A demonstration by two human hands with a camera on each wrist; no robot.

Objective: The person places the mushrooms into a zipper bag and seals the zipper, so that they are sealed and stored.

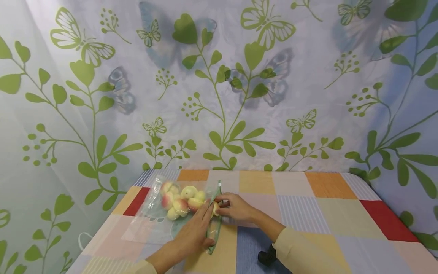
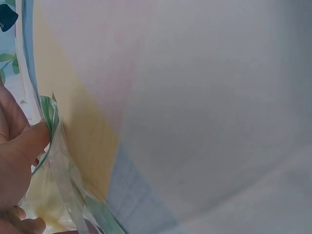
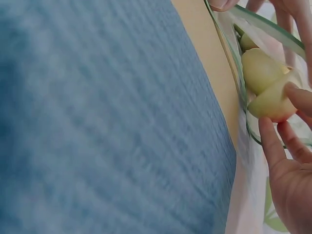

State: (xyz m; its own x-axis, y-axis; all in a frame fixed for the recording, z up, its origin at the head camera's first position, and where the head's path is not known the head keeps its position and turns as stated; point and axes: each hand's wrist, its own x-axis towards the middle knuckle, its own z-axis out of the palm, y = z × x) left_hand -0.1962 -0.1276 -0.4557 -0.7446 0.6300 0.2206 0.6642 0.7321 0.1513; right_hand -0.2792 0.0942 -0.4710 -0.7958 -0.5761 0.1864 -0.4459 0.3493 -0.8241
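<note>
A clear zip bag [image 1: 140, 224] with a green-edged mouth lies on the table, holding several yellow fruits [image 1: 179, 205] with red blush. At the mouth, my left hand [image 1: 193, 232] holds the bag's edge; the left wrist view shows its thumb [image 2: 31, 141] against the green strip [image 2: 50, 112]. My right hand [image 1: 237, 207] pinches a yellow-and-red fruit [image 3: 274, 102] between thumb and fingers just inside the parted mouth. Another yellow fruit [image 3: 258, 68] touches it there. The fruits look smooth; their exact kind is unclear.
A patchwork cloth [image 1: 301, 213] covers the table. Near its front edge, by the right sleeve, lies a small black object [image 1: 267, 257]. A curtain [image 1: 219, 95] with leaves and butterflies hangs behind. At the left a white loop [image 1: 82, 239] sticks out.
</note>
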